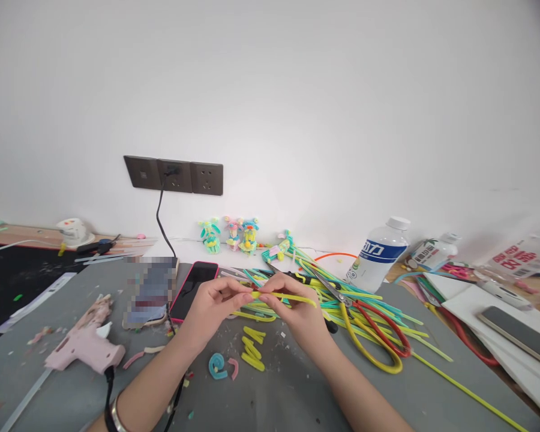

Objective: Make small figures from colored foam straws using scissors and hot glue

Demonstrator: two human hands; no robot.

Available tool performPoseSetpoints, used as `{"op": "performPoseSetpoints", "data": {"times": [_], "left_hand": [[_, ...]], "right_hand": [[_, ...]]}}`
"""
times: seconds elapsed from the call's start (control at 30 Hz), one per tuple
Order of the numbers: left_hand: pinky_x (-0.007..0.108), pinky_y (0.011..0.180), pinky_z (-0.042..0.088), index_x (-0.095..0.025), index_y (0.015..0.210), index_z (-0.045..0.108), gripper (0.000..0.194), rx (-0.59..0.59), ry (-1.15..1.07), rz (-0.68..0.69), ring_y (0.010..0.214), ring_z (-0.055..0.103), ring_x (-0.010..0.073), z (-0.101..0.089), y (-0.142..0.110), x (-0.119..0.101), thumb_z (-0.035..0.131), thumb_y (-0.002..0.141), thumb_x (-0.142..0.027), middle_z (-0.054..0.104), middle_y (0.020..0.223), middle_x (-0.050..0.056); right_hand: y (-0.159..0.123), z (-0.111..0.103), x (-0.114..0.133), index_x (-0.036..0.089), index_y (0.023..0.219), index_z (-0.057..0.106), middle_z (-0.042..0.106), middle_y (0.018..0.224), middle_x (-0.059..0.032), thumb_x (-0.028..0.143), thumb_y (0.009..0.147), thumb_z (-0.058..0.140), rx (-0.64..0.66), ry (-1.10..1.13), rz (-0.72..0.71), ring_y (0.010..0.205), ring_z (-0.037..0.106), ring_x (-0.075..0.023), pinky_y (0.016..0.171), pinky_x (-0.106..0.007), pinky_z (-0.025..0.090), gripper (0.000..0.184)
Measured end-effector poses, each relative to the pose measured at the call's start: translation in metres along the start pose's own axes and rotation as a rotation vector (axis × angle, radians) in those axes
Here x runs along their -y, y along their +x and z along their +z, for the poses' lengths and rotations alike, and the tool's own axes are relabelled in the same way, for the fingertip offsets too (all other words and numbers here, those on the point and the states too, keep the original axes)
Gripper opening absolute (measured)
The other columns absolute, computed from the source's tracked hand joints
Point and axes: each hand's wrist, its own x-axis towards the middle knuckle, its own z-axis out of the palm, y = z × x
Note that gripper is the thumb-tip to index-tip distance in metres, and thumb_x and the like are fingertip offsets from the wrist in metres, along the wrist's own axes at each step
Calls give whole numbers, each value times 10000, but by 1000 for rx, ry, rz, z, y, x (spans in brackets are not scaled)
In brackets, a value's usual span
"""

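Note:
A yellow pipe cleaner (297, 298) runs between my two hands above the grey mat. My left hand (218, 306) pinches its left end between thumb and forefinger. Close beside it, my right hand (292, 303) grips the same piece, and the free length sticks out to the right. Below the hands lie several short folded yellow pieces (252, 348), a curled blue piece (216, 366) and a small pink piece (233, 368). Scissors (371, 336) with red and yellow handles rest on a heap of green and yellow pipe cleaners (396, 318) to the right.
A pink glue gun (87, 345) with a black cord lies left, near two phones (150, 294). Small pipe-cleaner figures (240, 234) stand by the wall. A bottle (380, 255) leans at the right back; a dark phone (519, 336) lies on white sheets far right.

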Motion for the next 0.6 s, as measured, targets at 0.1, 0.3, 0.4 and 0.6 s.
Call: {"op": "performPoseSetpoints", "data": {"times": [0.1,0.3,0.4,0.6], "left_hand": [[226,596,397,-154,746,733,312,37,-39,-47,645,513,120,-1,-1,-2,814,716,-454,613,675,16],[209,539,357,-140,750,693,341,335,-146,-225,570,457,80,1,-6,-9,776,762,-470,554,648,-14],[206,524,334,-135,726,666,285,411,-129,-306,537,444,67,0,-6,-10,834,717,-366,546,608,-32],[214,516,326,-139,757,659,263,432,-134,-376,519,428,62,-2,-5,-10,842,697,-318,570,622,-35]], "right_hand": [[3,-3,1,204,760,695,646,754,-13,308,792,772,60,169,129,694,599,-151,610,-248,462,133],[7,-17,10,180,763,749,619,752,-6,267,773,805,417,265,242,705,552,-125,648,-240,423,104],[5,-19,14,170,768,747,622,758,-8,261,775,808,506,257,283,727,557,-128,671,-242,425,109],[4,-20,14,174,835,732,662,809,-19,324,765,814,484,228,321,777,598,-146,736,-260,477,185]]}}
